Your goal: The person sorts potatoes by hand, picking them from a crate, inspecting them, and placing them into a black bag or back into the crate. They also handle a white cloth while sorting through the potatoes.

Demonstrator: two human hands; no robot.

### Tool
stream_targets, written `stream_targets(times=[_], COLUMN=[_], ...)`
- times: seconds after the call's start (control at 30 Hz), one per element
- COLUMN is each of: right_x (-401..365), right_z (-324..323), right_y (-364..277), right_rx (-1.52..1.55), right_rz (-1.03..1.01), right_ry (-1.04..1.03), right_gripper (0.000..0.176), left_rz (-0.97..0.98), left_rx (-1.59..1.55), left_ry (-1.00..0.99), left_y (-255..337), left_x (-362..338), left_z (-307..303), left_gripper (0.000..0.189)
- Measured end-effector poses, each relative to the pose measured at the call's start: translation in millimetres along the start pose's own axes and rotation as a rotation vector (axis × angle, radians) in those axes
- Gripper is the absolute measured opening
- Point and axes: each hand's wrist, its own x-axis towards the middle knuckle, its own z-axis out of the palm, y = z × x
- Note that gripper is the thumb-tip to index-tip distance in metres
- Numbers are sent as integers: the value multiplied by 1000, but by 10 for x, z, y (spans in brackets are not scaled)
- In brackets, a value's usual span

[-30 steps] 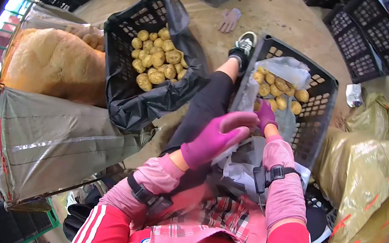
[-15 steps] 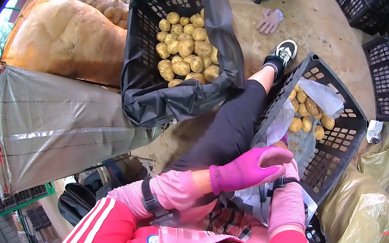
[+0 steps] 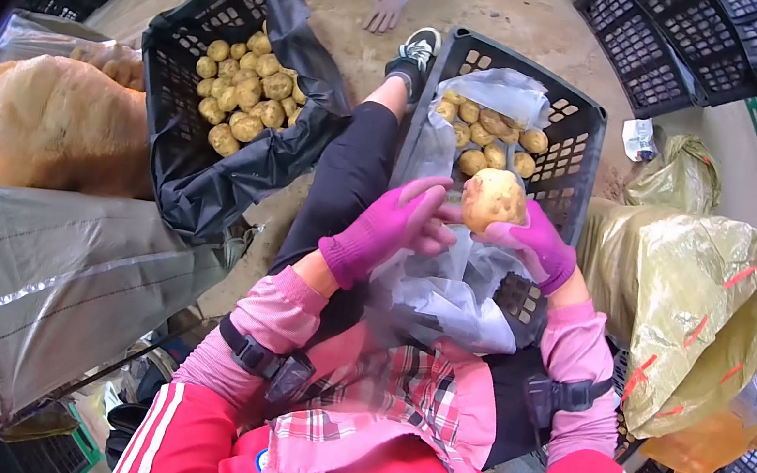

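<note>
My right hand (image 3: 534, 243), in a pink glove, is closed on a large potato (image 3: 493, 202) and holds it up over the right-hand crate. Just left of that potato is my left hand (image 3: 400, 225), also gloved in pink, its fingers apart and nothing in it. Below and beyond the hands stands a black crate (image 3: 573, 148) with a pale plastic liner (image 3: 498, 88) and several potatoes (image 3: 480, 134) at its far end. A second crate (image 3: 170, 59), lined with black plastic (image 3: 288, 22), stands to the left with many potatoes (image 3: 245, 91).
Filled sacks (image 3: 62, 126) and a grey covered stack (image 3: 81, 261) are on the left. A yellowish sack (image 3: 683, 292) lies on the right. Stacked black crates (image 3: 643, 41) are at the back right. A loose glove (image 3: 388, 9) lies on the floor.
The view has swung to the right. My hands have moved apart, and the large potato now shows in my right hand, which was mostly hidden behind my left hand before.
</note>
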Motion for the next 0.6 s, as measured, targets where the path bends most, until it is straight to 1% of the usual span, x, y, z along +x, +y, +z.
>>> stream_targets(times=[0.03, 0.07, 0.17, 0.2, 0.27, 0.3, 0.33, 0.4, 0.43, 0.47, 0.53, 0.6], right_x=[-75, -51, -128, -119, -149, -160, -151, -199, -218, -226, -253, -252], right_z=[125, 203, 471, 497, 503, 479, 406, 388, 369, 339, 402, 418], right_y=[-34, 23, 46, 34, -1, -15, 10, -58, -70, -73, -81, -52], right_rx=[38, -124, -1048, -971, -862, -811, -724, -230, 17, 28, 196, 342], right_rz=[-33, -124, -232, -203, -315, -370, -420, -216, -112, -141, -232, -309], right_ry=[25, 61, 353, 328, 344, 352, 336, 355, 359, 325, 272, 193], right_gripper=[61, 66, 79, 85, 86, 86, 80, 70, 65, 64, 67, 72], left_rz=[-127, -160, -265, -235, -165, -97, -29, 106, 184, 257, 256, 345], left_rx=[-29, -33, -6, -33, -91, -189, -289, -485, -342, -200, -277, -249], left_ry=[-86, -94, -164, -158, -152, -189, -225, -312, -229, -147, -94, -59], left_y=[55, 29, -27, -28, 11, 48, 94, 112, 65, 65, 87, 114], left_x=[-36, -84, -114, -133, -142, -161, -197, -211, -173, -153, -195, -204], left_z=[21, 83, 37, 36, 47, 61, 82, 19, -11, 8, 43, 51], left_gripper=[56, 62, 61, 61, 61, 60, 59, 59, 65, 71, 86, 85])
